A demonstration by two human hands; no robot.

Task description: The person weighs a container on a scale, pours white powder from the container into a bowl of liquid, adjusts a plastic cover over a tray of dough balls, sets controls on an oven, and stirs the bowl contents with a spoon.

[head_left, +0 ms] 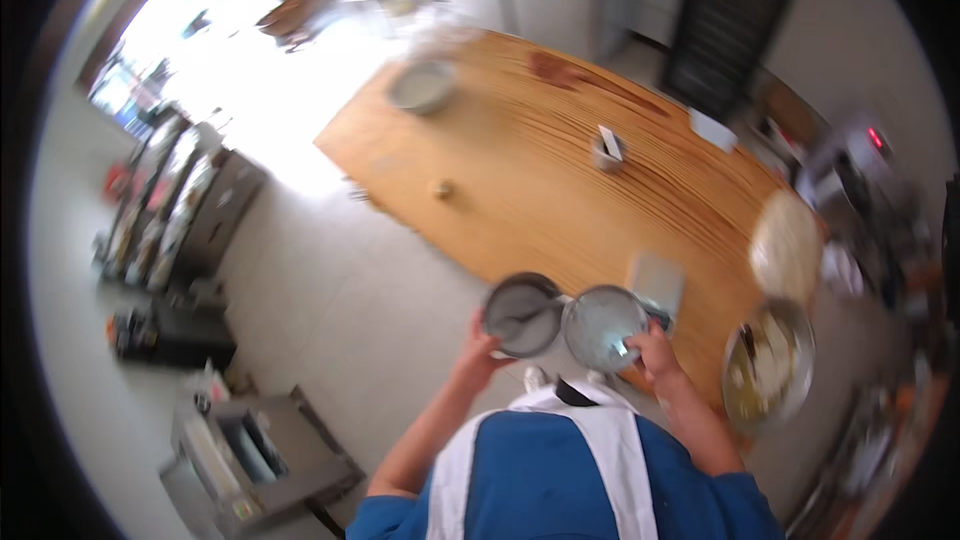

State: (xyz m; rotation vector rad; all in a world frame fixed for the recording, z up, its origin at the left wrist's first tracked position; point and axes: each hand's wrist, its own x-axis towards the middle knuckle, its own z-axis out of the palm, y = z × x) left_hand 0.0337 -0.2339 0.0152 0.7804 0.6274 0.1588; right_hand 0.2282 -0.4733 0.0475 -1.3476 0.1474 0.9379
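My left hand (pixel 486 348) grips the rim of a round, dark-edged bowl (pixel 530 340), which has greyish contents and a darker, spoon-like shape that is blurred. Beside it, my right hand (pixel 652 348) has its fingers closed on the edge of a pale grey metal bowl (pixel 600 325). Both bowls are held side by side in front of my apron, at the near edge of the wooden table (pixel 500 160). A flat, light-coloured slab like a kitchen scale (pixel 657 280) lies on the table just behind the right bowl, which partly covers it.
To the right stands a large metal bowl (pixel 742 405) with yellowish and white contents, near a pale bag (pixel 787 250). Farther off on the table are a grey bowl (pixel 422 88), a small container (pixel 606 157) and a small round object (pixel 442 190). Metal equipment (pixel 310 460) stands at lower left.
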